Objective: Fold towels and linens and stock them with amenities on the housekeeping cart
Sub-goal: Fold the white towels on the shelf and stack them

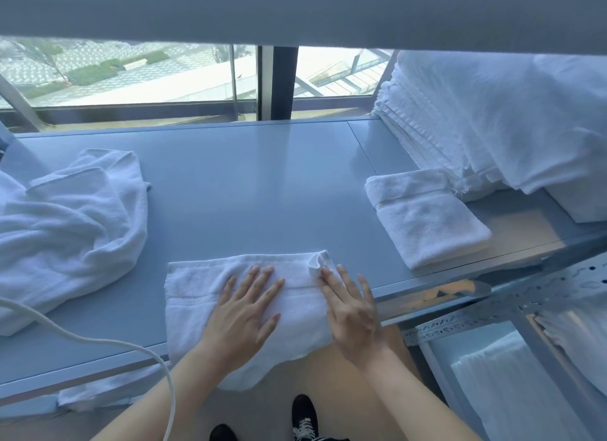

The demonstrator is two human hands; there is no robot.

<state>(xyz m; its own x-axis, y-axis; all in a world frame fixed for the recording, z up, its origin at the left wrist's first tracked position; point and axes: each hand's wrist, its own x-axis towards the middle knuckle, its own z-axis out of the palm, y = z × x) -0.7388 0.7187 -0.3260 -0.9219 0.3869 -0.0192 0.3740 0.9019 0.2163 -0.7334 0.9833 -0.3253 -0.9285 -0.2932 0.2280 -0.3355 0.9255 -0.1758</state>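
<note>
left hand (244,309) flat on towel (193,296) | right hand (349,309) flat | fingers straight | towel under fingertips

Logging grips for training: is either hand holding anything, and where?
Nothing is gripped. Left hand and right hand press flat on the folded white terry towel.

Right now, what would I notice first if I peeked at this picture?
Two flat hands, the left hand and right hand, pressing a white towel at the table's near edge. Then the tall towel stack far right, and a rumpled towel heap left.
</note>
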